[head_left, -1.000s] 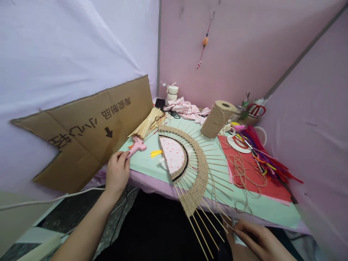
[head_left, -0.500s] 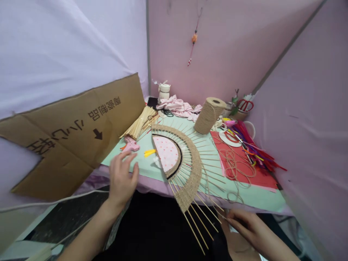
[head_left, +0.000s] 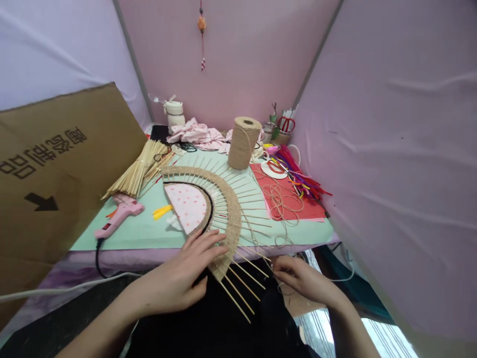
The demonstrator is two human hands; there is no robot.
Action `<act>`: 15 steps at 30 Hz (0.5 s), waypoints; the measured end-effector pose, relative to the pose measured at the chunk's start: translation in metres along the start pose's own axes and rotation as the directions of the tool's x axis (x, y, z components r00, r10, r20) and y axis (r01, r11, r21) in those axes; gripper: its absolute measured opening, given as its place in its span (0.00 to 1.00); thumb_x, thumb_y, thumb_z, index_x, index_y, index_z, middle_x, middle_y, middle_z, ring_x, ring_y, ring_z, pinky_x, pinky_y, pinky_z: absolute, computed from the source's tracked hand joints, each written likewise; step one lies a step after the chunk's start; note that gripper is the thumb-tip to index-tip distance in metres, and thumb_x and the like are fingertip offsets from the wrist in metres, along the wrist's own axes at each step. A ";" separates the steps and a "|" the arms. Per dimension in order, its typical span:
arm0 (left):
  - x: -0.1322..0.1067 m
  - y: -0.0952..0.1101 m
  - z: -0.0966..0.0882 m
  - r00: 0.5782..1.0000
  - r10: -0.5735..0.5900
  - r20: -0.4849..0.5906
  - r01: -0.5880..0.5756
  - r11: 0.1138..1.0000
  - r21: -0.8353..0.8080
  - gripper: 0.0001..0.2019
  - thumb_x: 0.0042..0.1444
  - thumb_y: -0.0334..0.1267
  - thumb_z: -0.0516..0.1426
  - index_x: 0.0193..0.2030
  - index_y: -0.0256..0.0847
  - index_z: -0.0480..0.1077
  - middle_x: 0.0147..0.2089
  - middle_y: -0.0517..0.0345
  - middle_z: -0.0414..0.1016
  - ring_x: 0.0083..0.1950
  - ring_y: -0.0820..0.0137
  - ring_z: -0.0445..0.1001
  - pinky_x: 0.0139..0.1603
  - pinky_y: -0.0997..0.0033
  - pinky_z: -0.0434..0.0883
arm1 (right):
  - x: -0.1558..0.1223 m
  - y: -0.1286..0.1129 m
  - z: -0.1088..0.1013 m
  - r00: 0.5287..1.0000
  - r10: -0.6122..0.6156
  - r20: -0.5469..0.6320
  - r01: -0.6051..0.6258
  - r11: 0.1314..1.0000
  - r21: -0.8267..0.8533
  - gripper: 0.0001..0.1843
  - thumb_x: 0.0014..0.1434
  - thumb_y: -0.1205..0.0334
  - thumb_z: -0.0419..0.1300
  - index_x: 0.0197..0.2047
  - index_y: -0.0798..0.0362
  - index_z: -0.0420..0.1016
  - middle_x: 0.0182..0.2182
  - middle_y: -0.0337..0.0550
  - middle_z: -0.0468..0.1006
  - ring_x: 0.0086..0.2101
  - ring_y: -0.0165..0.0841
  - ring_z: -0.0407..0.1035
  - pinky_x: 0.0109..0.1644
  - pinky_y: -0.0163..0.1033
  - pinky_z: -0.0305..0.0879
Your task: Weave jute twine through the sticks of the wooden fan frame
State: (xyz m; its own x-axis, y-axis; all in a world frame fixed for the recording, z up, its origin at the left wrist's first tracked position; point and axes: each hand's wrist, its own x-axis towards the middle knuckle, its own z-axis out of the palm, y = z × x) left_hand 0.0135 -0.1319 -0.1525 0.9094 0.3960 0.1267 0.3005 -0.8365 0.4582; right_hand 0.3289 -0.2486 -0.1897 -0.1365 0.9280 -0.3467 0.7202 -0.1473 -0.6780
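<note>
A half-round woven fan (head_left: 233, 214) lies over the table's front edge, thin sticks fanning out from its jute band. At its centre is a half-disc of pink spotted cloth (head_left: 186, 204) edged with a black line. My left hand (head_left: 201, 261) rests on the fan's lower part, fingers stretched out flat and thumb apart. Right of the lowest sticks, my right hand (head_left: 292, 273) is closed in a pinch on jute twine (head_left: 261, 244), which runs up to the band's outer edge. The pinched fingertips are partly hidden.
A twine spool (head_left: 244, 144) stands behind the fan. Loose twine lies on red sheets (head_left: 301, 209) at right, near colourful pipe cleaners (head_left: 298, 171). At left are a pink glue gun (head_left: 121, 214), a stick bundle (head_left: 139, 169) and a cardboard panel (head_left: 74, 164).
My left hand has come from beside the glue gun onto the fan. My right hand still pinches the twine near the stick ends. The whole view has shifted to the right.
</note>
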 end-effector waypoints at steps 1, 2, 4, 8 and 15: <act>0.000 0.001 0.000 1.000 -0.022 -0.015 0.022 1.000 -0.017 0.36 0.51 0.24 0.50 0.67 0.49 0.58 0.70 0.53 0.58 0.72 0.59 0.54 0.71 0.47 0.57 | 0.000 -0.001 -0.001 1.000 0.008 -0.006 -0.008 1.000 0.010 0.11 0.62 0.59 0.53 0.34 0.54 0.74 0.33 0.43 0.76 0.35 0.33 0.69 0.41 0.37 0.65; 0.003 0.002 0.001 0.998 -0.050 -0.043 0.049 0.998 -0.032 0.33 0.52 0.24 0.49 0.66 0.48 0.60 0.69 0.52 0.60 0.71 0.61 0.56 0.70 0.49 0.59 | 0.000 -0.003 -0.001 1.000 0.012 -0.012 -0.012 0.999 0.031 0.11 0.62 0.59 0.54 0.38 0.54 0.75 0.36 0.44 0.77 0.37 0.35 0.70 0.43 0.38 0.65; 0.011 0.003 0.007 0.989 -0.100 -0.109 0.095 0.994 -0.052 0.28 0.55 0.25 0.48 0.63 0.45 0.63 0.66 0.50 0.64 0.68 0.62 0.61 0.69 0.51 0.62 | 0.001 -0.006 -0.002 0.999 0.012 -0.043 -0.008 0.996 0.089 0.13 0.63 0.57 0.54 0.45 0.53 0.75 0.42 0.46 0.78 0.42 0.37 0.71 0.49 0.40 0.66; 0.037 0.001 0.018 0.964 -0.156 -0.215 0.151 0.988 -0.040 0.21 0.58 0.28 0.49 0.58 0.40 0.69 0.60 0.46 0.71 0.61 0.61 0.68 0.65 0.52 0.66 | 0.007 -0.009 -0.001 0.982 0.043 -0.182 -0.012 0.985 0.170 0.17 0.65 0.50 0.51 0.46 0.53 0.74 0.43 0.46 0.79 0.44 0.38 0.72 0.52 0.41 0.64; 0.078 -0.013 0.022 0.965 -0.201 -0.171 0.214 0.975 0.064 0.20 0.58 0.28 0.49 0.56 0.38 0.71 0.59 0.46 0.72 0.60 0.59 0.70 0.62 0.53 0.67 | 0.021 -0.005 0.027 0.945 0.157 -0.287 -0.041 0.928 0.371 0.21 0.64 0.45 0.52 0.35 0.55 0.72 0.32 0.43 0.77 0.35 0.35 0.71 0.42 0.38 0.65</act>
State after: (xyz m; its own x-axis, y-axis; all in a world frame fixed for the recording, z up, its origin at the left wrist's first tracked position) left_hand 0.0872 -0.0980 -0.1676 0.7677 0.6148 0.1810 0.5060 -0.7547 0.4175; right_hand 0.3036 -0.2374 -0.2114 0.1796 0.9521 -0.2476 0.4212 -0.3019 -0.8553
